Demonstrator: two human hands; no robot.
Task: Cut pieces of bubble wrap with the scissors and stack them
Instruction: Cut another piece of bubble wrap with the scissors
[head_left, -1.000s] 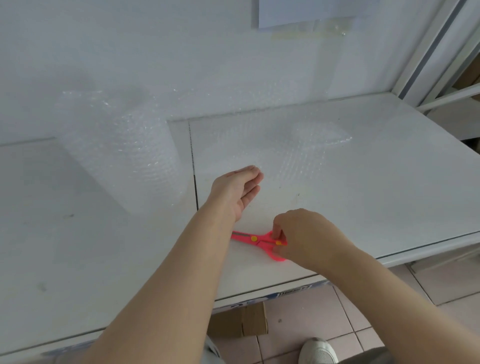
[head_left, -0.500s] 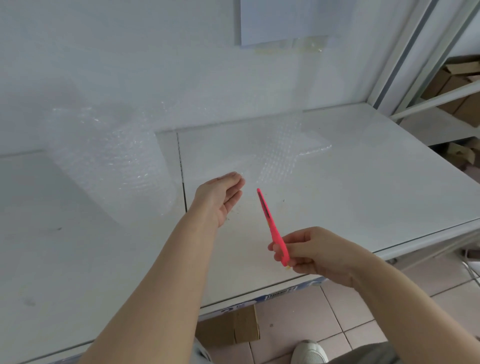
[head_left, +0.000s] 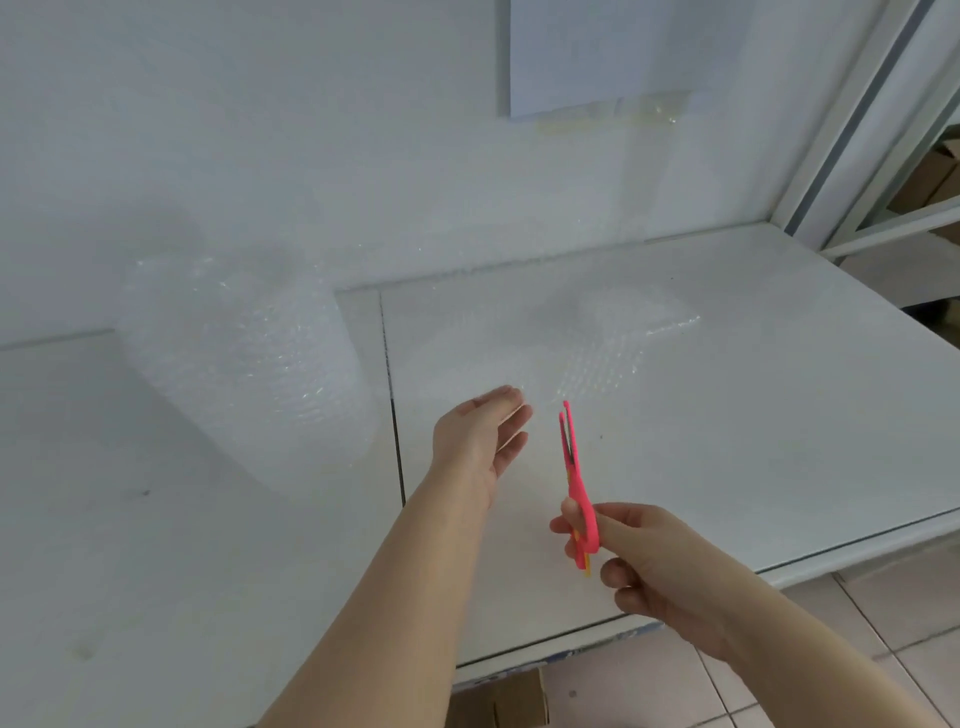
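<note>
Clenched round the handles of the pink scissors (head_left: 576, 478), the right hand (head_left: 649, 566) holds them above the near edge of the white counter (head_left: 779, 441); that grip has the thumb on one side and the fingers curled on the other. Their blades point away from the person and stand slightly parted at the tips. Just left of the blades, the left hand (head_left: 480, 434) hovers with its grip released, palm turned toward the scissors, fingers loosely extended and holding nothing. Beyond the blade tips, a sheet of bubble wrap (head_left: 597, 353) lies flat on the counter, its far right corner reaching toward the wall; whether the left fingertips touch its near edge cannot be told. Left of the scissors and farther back, past a dark seam in the counter, stands a bulky roll of bubble wrap (head_left: 244, 358) against the wall. High on the wall beyond the scissors hangs a pale sheet of paper (head_left: 597, 57) with tape along its lower edge.
</note>
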